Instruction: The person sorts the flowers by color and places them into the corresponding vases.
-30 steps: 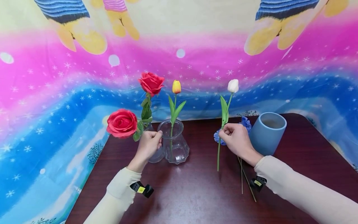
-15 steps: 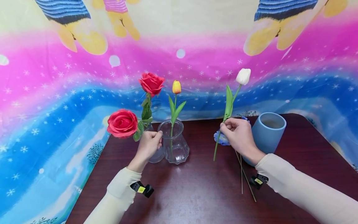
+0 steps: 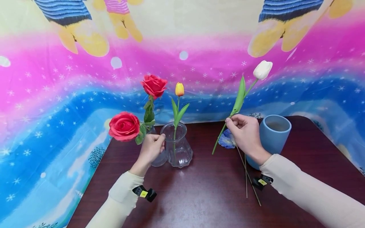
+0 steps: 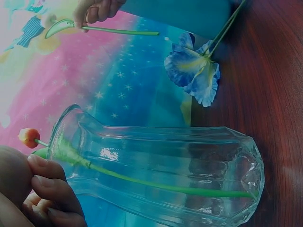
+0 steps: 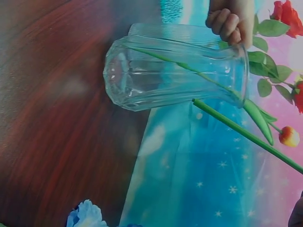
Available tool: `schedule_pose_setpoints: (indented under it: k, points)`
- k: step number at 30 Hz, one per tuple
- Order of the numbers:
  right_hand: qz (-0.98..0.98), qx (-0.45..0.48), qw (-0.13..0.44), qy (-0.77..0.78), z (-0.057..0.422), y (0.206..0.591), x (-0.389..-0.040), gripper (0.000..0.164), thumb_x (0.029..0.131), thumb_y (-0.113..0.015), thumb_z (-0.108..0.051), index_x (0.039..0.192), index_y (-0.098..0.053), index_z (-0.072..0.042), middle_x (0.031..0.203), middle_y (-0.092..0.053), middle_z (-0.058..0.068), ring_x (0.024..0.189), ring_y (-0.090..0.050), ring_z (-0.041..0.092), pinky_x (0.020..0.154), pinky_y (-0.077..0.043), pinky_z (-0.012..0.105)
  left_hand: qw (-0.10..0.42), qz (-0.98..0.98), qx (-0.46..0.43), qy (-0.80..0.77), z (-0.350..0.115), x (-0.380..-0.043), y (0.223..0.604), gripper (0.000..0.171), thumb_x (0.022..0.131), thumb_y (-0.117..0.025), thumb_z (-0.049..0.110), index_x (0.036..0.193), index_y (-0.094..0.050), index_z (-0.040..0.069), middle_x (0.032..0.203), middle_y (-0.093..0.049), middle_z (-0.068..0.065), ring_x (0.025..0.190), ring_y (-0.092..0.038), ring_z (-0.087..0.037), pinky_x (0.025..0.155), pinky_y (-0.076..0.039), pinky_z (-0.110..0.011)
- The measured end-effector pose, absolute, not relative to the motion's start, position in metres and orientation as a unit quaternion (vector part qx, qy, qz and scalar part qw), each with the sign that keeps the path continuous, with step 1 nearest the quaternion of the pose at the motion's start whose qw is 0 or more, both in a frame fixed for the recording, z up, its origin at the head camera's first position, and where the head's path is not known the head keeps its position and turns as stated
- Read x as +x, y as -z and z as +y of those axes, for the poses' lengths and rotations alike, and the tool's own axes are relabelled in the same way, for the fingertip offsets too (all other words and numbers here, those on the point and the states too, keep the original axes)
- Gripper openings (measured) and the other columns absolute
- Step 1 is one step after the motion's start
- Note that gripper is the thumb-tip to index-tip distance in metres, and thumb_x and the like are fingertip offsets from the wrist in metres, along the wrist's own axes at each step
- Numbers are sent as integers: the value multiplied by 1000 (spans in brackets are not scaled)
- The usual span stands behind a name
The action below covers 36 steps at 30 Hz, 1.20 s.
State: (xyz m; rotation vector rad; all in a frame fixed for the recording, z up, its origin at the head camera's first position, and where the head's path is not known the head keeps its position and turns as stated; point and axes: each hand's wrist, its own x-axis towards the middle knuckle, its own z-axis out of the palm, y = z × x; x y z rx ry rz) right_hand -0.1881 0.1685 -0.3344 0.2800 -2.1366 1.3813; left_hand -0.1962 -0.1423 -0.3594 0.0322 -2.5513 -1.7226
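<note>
Head view: thin stems (image 3: 246, 182) lie on the bench (image 3: 194, 196) right of the glass vase (image 3: 183, 155). My left grip (image 3: 152, 147) clamps that vase's rim, yellow tulip (image 3: 179, 89) inside; my right grip (image 3: 246, 134), to its right, pinches the tilted white tulip (image 3: 239, 98) by its stem. Red roses (image 3: 124, 125) show left of it, patterned cloth (image 3: 205, 47) behind.

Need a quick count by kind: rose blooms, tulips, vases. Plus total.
Rose blooms: 2 (lower red rose, upper red rose)
Tulips: 2 (white tulip, yellow-orange tulip)
Vases: 3 (front glass vase, rear glass vase, blue vase)
Total: 7
</note>
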Motion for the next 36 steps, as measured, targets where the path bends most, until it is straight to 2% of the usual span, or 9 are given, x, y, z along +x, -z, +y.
schedule_pose_setpoints:
  k: [5,11,18,25,36]
  points:
    - [-797,106,289,-520,167,331,-188,12,93,-70,-9,86,-76,-1,59,-57,-17,49,-46,0,53,-38,17,31,-827,9,561,-141,-196,360,50,102,-53,16,53,-51,7,44,-44,4,45,-44,-10,46,-29,-21]
    - [-783,112,299,-534,163,324,-190,13,93,-70,-9,86,-76,1,59,-57,-7,50,-44,3,54,-37,18,33,-826,10,563,-140,-196,359,49,101,-54,16,53,-51,8,44,-45,5,45,-44,-9,45,-30,-20]
    - [-772,123,303,-546,158,316,-192,14,95,-68,-8,88,-75,2,59,-56,-2,50,-43,6,54,-38,20,33,-824,9,566,-140,-196,360,49,101,-54,16,53,-51,8,44,-44,5,44,-43,-9,45,-29,-20]
    - [-762,129,309,-555,154,309,-194,17,95,-68,-9,89,-74,5,60,-54,-10,52,-42,7,54,-38,21,34,-825,10,564,-141,-195,360,49,101,-54,16,53,-51,8,44,-44,5,44,-44,-9,45,-29,-20]
    - [-742,141,320,-573,143,298,-198,16,95,-68,-9,92,-75,5,61,-54,-10,52,-43,6,52,-36,21,30,-825,10,564,-143,-196,359,50,102,-54,18,53,-52,8,44,-45,4,44,-44,-9,44,-28,-21]
